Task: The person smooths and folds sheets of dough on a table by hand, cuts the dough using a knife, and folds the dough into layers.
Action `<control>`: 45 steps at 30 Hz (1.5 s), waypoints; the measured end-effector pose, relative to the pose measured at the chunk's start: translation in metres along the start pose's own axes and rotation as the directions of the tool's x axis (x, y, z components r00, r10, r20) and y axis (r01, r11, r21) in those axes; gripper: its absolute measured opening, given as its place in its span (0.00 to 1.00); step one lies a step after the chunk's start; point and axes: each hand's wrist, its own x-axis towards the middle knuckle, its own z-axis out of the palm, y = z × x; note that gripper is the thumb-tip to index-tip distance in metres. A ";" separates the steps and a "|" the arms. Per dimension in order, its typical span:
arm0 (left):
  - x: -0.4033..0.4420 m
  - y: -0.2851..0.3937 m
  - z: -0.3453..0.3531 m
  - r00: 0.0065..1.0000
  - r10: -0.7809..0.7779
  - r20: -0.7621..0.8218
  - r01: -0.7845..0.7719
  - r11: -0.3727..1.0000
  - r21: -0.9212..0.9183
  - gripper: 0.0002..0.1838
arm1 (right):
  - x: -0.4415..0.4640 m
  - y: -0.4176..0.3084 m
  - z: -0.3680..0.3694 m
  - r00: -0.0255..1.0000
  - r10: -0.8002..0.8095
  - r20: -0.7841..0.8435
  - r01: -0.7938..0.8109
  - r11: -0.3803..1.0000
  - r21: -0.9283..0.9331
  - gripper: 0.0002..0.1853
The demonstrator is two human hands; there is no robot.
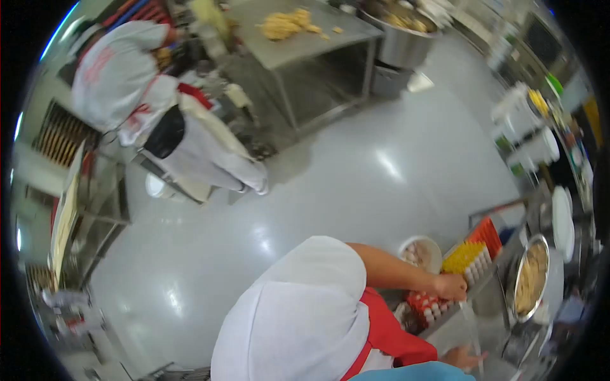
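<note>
My left hand (451, 287) is closed at the upper end of a pale, see-through strip (471, 324) that looks like plastic. That strip runs down toward my right hand (464, 359), low in the view, whose fingers are partly stretched out beside its lower end. Whether the right hand touches it I cannot tell. Just below my left hand are eggs (435, 311) on a red tray. Above it stands a yellow egg tray stack (467, 259) with white eggs along its side. A steel bowl (542, 244) of pale food sits to the right.
A white bucket (434, 253) of eggs stands on the grey floor (305, 203). At upper left, a co-worker (121, 76) in white bends over equipment. A steel table (273, 54) holds a heap of yellowish pieces (286, 25), with a large pot (403, 47) beside it.
</note>
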 end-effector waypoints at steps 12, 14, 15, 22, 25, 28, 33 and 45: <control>-0.286 -0.045 -0.096 0.887 -0.004 -0.462 -0.179 0.919 -0.352 0.11 | -0.014 0.071 0.030 0.292 -0.366 0.884 0.451 0.867 0.211 0.20; -0.326 -0.057 -0.117 0.873 -0.006 -0.487 -0.146 0.951 -0.274 0.09 | -0.023 0.044 0.019 0.269 -0.440 0.857 0.436 0.849 0.299 0.13; -0.343 -0.066 -0.126 0.873 -0.006 -0.488 -0.147 0.951 -0.273 0.09 | -0.026 0.011 0.010 0.239 -0.376 0.895 0.495 0.840 0.221 0.11; -0.490 -0.080 -0.175 0.627 -0.076 -0.775 -0.254 0.921 -0.296 0.09 | -0.041 -0.195 -0.087 0.007 -0.475 0.880 0.420 0.800 0.429 0.20; -0.572 -0.110 -0.208 0.478 -0.118 -0.871 -0.316 0.902 -0.295 0.11 | -0.063 -0.270 -0.125 -0.078 -0.572 0.817 0.400 0.732 0.551 0.23; -0.672 -0.142 -0.227 0.388 -0.132 -0.912 -0.378 0.880 -0.288 0.10 | -0.094 -0.382 -0.180 -0.161 -0.603 0.781 0.394 0.686 0.611 0.18; -0.829 -0.186 -0.241 0.350 -0.302 -0.887 -0.298 0.862 -0.410 0.15 | -0.189 -0.507 -0.207 -0.122 -0.636 0.762 0.442 0.652 0.616 0.17; -1.064 -0.278 -0.235 0.086 -0.535 -0.840 -0.286 0.795 -0.536 0.19 | -0.330 -0.664 -0.155 -0.288 -0.668 0.686 0.625 0.412 0.663 0.22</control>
